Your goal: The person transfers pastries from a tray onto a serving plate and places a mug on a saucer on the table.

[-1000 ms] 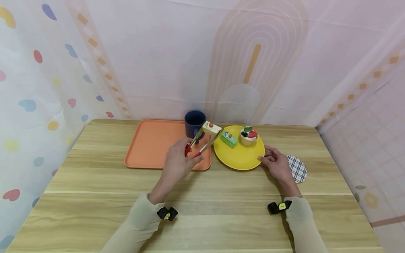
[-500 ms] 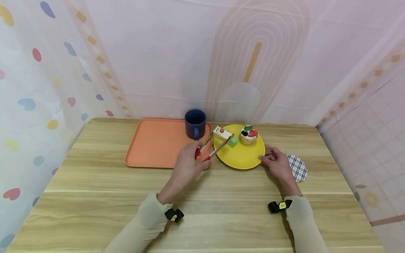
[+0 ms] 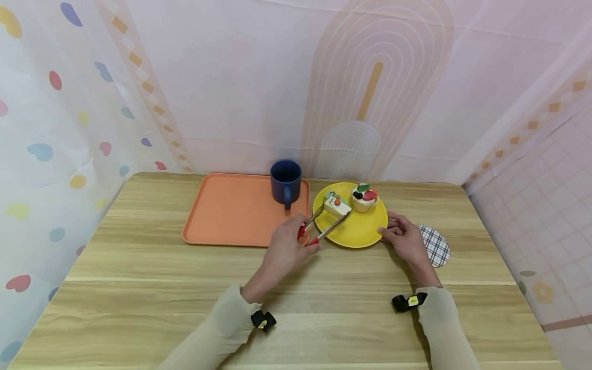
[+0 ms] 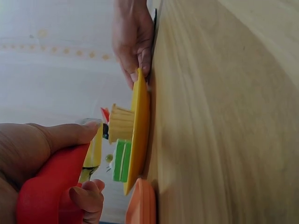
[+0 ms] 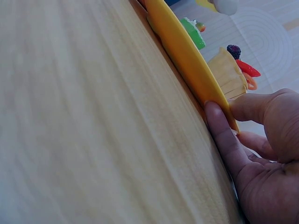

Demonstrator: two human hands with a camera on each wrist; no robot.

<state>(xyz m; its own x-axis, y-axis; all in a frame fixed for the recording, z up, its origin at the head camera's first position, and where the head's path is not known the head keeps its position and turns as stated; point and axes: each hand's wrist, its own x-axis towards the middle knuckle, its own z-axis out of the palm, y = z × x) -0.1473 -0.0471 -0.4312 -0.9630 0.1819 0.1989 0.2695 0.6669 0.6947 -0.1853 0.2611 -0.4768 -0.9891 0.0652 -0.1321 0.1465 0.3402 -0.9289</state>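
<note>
My left hand (image 3: 287, 246) holds red-handled tongs (image 3: 331, 229), whose tips clasp a cream-coloured cake slice (image 3: 337, 207) with an orange ball on top. The slice hangs over the left part of a yellow plate (image 3: 356, 235); the left wrist view has it apart from the plate. Behind it in the head view, a green cake slice (image 4: 122, 161) on the plate is mostly hidden. A fruit-topped cupcake (image 3: 364, 200) sits towards the plate's back. At the plate's right edge, my right hand (image 3: 407, 241) pinches the rim between thumb and fingers, as the right wrist view confirms (image 5: 280, 130).
An orange tray (image 3: 231, 210) lies left of the plate, with a dark blue mug (image 3: 283, 185) at its back right corner. Partly behind my right hand is a round checked coaster (image 3: 436, 247). A patterned cloth (image 3: 231, 103) hangs behind the wooden table (image 3: 324, 318).
My left hand has moved right and towards me, carrying the cake slice in the tongs from beside the mug to over the plate. My right hand keeps its pinch on the rim.
</note>
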